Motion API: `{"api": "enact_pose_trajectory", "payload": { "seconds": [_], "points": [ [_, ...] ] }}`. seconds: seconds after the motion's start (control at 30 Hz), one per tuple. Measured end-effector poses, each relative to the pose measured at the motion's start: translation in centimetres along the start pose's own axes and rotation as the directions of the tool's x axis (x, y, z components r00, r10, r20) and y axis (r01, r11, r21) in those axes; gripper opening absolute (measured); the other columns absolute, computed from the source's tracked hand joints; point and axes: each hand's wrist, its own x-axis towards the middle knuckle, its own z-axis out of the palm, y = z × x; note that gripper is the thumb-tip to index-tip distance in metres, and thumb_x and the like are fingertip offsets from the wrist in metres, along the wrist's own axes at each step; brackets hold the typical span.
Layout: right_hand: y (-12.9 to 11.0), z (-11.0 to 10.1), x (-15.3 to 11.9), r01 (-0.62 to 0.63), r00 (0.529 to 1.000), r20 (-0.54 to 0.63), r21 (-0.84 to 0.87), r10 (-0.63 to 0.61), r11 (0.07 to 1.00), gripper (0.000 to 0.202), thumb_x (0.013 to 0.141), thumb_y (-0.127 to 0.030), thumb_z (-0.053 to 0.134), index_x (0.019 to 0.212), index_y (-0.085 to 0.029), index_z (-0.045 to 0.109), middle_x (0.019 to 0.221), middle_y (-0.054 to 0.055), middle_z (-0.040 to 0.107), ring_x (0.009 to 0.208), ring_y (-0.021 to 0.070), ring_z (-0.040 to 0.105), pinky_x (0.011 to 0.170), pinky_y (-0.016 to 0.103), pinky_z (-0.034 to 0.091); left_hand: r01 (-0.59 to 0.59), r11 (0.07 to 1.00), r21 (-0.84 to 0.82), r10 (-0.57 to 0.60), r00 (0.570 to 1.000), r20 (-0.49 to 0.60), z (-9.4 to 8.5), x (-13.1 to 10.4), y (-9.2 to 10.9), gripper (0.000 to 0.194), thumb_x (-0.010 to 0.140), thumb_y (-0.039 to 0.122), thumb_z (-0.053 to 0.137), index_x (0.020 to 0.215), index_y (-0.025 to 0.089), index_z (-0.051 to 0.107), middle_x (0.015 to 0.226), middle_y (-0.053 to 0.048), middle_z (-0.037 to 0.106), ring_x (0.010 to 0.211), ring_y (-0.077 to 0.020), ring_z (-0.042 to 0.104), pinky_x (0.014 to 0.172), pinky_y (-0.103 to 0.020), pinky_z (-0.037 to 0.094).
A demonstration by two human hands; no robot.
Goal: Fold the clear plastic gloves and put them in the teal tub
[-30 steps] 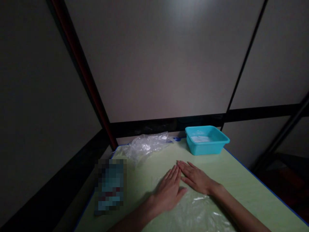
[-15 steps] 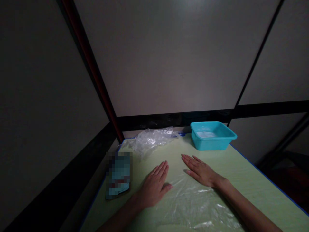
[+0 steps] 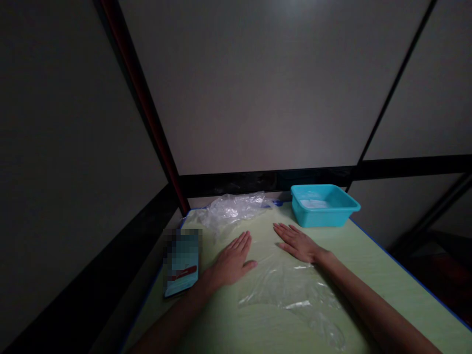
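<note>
A clear, thin plastic bag lies spread and wrinkled on the pale green table, its near edge folded unevenly. My left hand rests flat at the sheet's left far side, fingers together and thumb out. Across from it, my right hand is pressed flat at the right far side, fingers stretched forward. Neither hand grips anything. Behind them a crumpled heap of clear plastic sits at the table's back edge.
A turquoise plastic basin with something white inside stands at the back right. At the left edge lies a partly blurred, phone-like flat object. The table has a blue rim and meets a grey panelled wall.
Both hands have slid forward, away from me, over the table. The spread plastic has shifted forward too, and its near edge now shows. The basin and crumpled plastic have stayed put.
</note>
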Motion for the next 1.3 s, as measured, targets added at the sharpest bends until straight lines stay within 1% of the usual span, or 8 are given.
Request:
{"api": "enact_pose_trajectory", "payload": {
  "seconds": [0.17,0.33,0.43,0.53,0.9,1.1,1.2,1.3],
  "points": [
    [0.7,-0.4,0.2,0.01,1.0,-0.022,0.018,-0.009,1.0,0.059,0.088,-0.05,0.018,0.136,-0.016,0.014,0.141,0.006,0.014,0.129,0.0183,0.012,0.105,0.039,0.014,0.006,1.0,0.008,-0.006,1.0,-0.021,0.1,0.1,0.1,0.068,0.085,0.051,0.027,0.133,0.005,0.015,0.141,-0.016,0.01,0.129,-0.0196,0.005,0.105,-0.032,0.012],
    [0.5,-1.0,-2.3,-0.038,0.996,-0.076,0.01,0.039,0.999,0.061,0.088,-0.049,0.019,0.136,-0.011,0.013,0.141,0.01,0.01,0.129,0.0194,0.009,0.105,0.038,0.015,0.009,1.0,0.011,-0.008,0.998,-0.056,0.2,-0.1,0.1,0.066,0.085,0.048,0.031,0.133,0.007,0.015,0.141,-0.015,0.012,0.129,-0.0198,0.008,0.104,-0.033,0.015],
    [0.2,-0.6,-4.0,-0.039,0.995,-0.093,-0.007,0.038,0.999,0.061,0.088,-0.048,0.021,0.136,-0.013,0.011,0.141,0.008,0.01,0.129,0.0189,0.009,0.105,0.038,0.016,0.009,1.0,0.0,-0.009,0.998,-0.067,0.3,0.0,0.0,0.065,0.084,0.046,0.034,0.133,0.007,0.017,0.14,-0.015,0.013,0.129,-0.0199,0.01,0.104,-0.033,0.016],
    [0.2,0.1,-4.9,-0.089,0.993,-0.078,-0.04,0.086,0.995,0.061,0.088,-0.049,0.022,0.136,-0.012,0.014,0.141,0.01,0.013,0.129,0.0197,0.011,0.105,0.039,0.017,0.016,1.0,-0.011,-0.017,0.998,-0.064,0.3,0.0,-0.1,0.065,0.084,0.046,0.034,0.133,0.007,0.016,0.14,-0.015,0.013,0.129,-0.0199,0.01,0.104,-0.033,0.016],
    [2.4,0.5,-6.1,-0.154,0.985,-0.083,-0.052,0.15,0.987,0.059,0.088,-0.049,0.02,0.136,-0.015,0.013,0.14,0.008,0.015,0.128,0.0188,0.012,0.104,0.041,0.017,0.024,1.0,0.008,-0.023,0.999,-0.027,0.2,0.0,0.1,0.065,0.084,0.045,0.034,0.133,0.006,0.015,0.141,-0.015,0.011,0.129,-0.0192,0.009,0.104,-0.032,0.015],
    [2.8,0.6,-6.4,-0.161,0.981,-0.116,-0.032,0.156,0.986,0.058,0.089,-0.049,0.02,0.136,-0.017,0.013,0.14,0.007,0.015,0.128,0.0197,0.013,0.104,0.042,0.017,0.018,0.997,-0.08,-0.021,0.999,-0.028,-0.2,-0.1,-0.6,0.065,0.085,0.04,0.034,0.134,0.007,0.006,0.141,-0.015,0.005,0.129,-0.0188,0.003,0.105,-0.035,0.014],
    [2.6,0.6,-6.3,-0.146,0.982,-0.125,-0.031,0.141,0.989,0.057,0.089,-0.048,0.019,0.136,-0.017,0.013,0.14,0.007,0.015,0.128,0.0193,0.012,0.104,0.042,0.017,0.053,0.988,-0.144,-0.062,0.996,-0.062,-1.6,1.0,0.6,0.065,0.086,0.04,0.03,0.134,0.005,0.002,0.141,-0.015,-0.002,0.129,-0.0194,-0.001,0.105,-0.036,0.014],
    [2.8,0.8,-6.2,-0.135,0.981,-0.144,-0.028,0.129,0.99,0.055,0.089,-0.046,0.02,0.136,-0.018,0.012,0.14,0.007,0.015,0.128,0.0196,0.012,0.103,0.043,0.017,-0.025,0.985,-0.17,0.007,0.994,-0.109,-3.0,3.4,4.5,0.065,0.087,0.045,0.025,0.135,0.008,0.0,0.142,-0.013,-0.003,0.129,-0.0193,-0.001,0.105,-0.037,0.015]
  ]
}}
